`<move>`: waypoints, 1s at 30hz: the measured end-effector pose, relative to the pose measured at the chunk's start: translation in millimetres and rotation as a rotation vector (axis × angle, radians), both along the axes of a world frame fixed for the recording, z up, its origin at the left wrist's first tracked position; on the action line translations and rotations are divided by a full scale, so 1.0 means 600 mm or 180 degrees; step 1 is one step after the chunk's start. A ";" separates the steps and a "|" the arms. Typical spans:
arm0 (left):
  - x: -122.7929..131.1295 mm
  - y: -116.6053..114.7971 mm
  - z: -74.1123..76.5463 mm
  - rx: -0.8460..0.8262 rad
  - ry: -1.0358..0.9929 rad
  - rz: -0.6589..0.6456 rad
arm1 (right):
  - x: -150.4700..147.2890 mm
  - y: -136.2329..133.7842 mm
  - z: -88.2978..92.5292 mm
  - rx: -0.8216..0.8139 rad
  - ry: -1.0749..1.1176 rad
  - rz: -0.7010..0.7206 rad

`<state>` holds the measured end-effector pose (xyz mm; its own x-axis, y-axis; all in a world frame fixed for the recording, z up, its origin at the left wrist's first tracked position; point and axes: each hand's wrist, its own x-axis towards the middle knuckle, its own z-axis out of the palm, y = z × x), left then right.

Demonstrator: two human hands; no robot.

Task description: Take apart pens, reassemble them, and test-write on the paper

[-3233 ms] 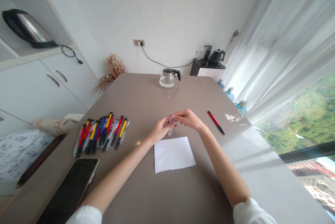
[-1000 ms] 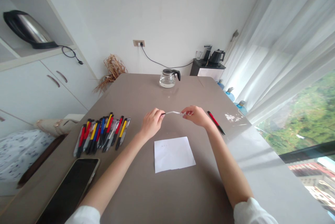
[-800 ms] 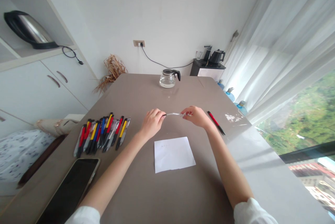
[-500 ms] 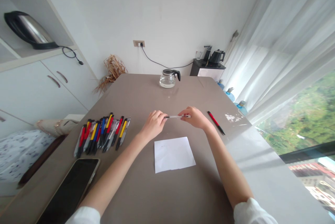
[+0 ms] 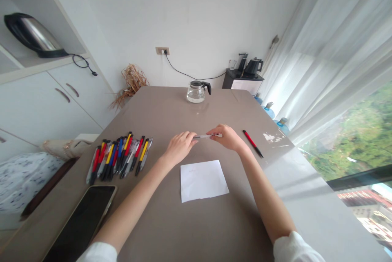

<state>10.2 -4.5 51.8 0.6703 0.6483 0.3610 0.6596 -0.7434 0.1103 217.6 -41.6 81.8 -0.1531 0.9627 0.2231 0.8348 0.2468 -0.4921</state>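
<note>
Between my two hands a clear pen point(image 5: 202, 136) lies crosswise, above the far side of the paper. My left hand point(image 5: 181, 144) pinches its dark left end, and my right hand point(image 5: 225, 136) grips the right end; fingers cover part of both ends. Just nearer to me, a white sheet of paper point(image 5: 203, 181) rests flat on the table. To the right of my right hand lies a red and black pen point(image 5: 252, 143), slanted. Left of my left arm is a group of several pens point(image 5: 118, 158), with red, yellow, blue and clear barrels.
A black-screened phone point(image 5: 81, 223) lies at the near left of the brown table point(image 5: 165, 111). At the far end stands a glass pot point(image 5: 196, 92) with a black handle. Peeling white patches point(image 5: 275, 137) mark the right edge, beside blue water bottles point(image 5: 281, 124) below.
My left hand has shifted slightly right along the pen, so less of the pen's dark left end shows. My right hand stays nearly in place.
</note>
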 end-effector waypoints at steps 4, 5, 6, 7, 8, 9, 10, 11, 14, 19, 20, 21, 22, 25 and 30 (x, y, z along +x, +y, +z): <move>0.001 0.000 -0.004 -0.0079 0.0051 0.0042 | -0.002 -0.001 -0.001 0.0006 0.0012 0.0005; 0.002 0.000 -0.004 -0.0091 0.0060 0.0053 | -0.004 -0.001 -0.002 0.0004 0.0008 0.0014; 0.002 0.000 -0.005 -0.0106 0.0062 0.0059 | -0.005 -0.001 -0.002 -0.0002 -0.0006 0.0017; 0.003 -0.001 -0.005 -0.0124 0.0057 0.0063 | -0.006 -0.001 -0.002 -0.0013 -0.0023 0.0015; 0.003 -0.001 -0.005 -0.0141 0.0044 0.0068 | -0.008 -0.001 -0.002 -0.0024 -0.0040 0.0007; 0.003 -0.001 -0.005 -0.0154 0.0024 0.0070 | -0.009 -0.001 -0.002 -0.0038 -0.0052 0.0001; 0.003 -0.001 -0.005 -0.0161 -0.0001 0.0068 | -0.010 -0.001 -0.002 -0.0056 -0.0051 0.0005; 0.003 -0.001 -0.004 -0.0162 -0.0029 0.0056 | -0.010 -0.001 -0.002 -0.0081 -0.0035 0.0017; 0.002 -0.002 0.000 -0.0130 -0.0092 -0.0022 | -0.009 -0.002 0.000 -0.0180 0.0081 0.0021; 0.000 -0.004 0.009 -0.0081 -0.0102 -0.0019 | -0.004 -0.003 0.002 -0.0340 0.0342 -0.0021; 0.000 -0.005 0.010 -0.0076 -0.0120 -0.0004 | -0.003 -0.003 0.002 -0.0350 0.0386 -0.0008; 0.000 -0.005 0.011 -0.0073 -0.0143 0.0011 | -0.002 -0.003 0.002 -0.0356 0.0428 0.0010; 0.000 -0.006 0.012 -0.0073 -0.0168 0.0025 | -0.001 -0.003 0.002 -0.0366 0.0471 0.0032; -0.001 -0.006 0.014 -0.0070 -0.0232 0.0075 | 0.005 -0.002 0.001 -0.0399 0.0613 0.0062; -0.002 -0.005 0.015 0.0013 -0.0213 0.0171 | 0.011 -0.001 0.001 -0.0361 0.0774 -0.0005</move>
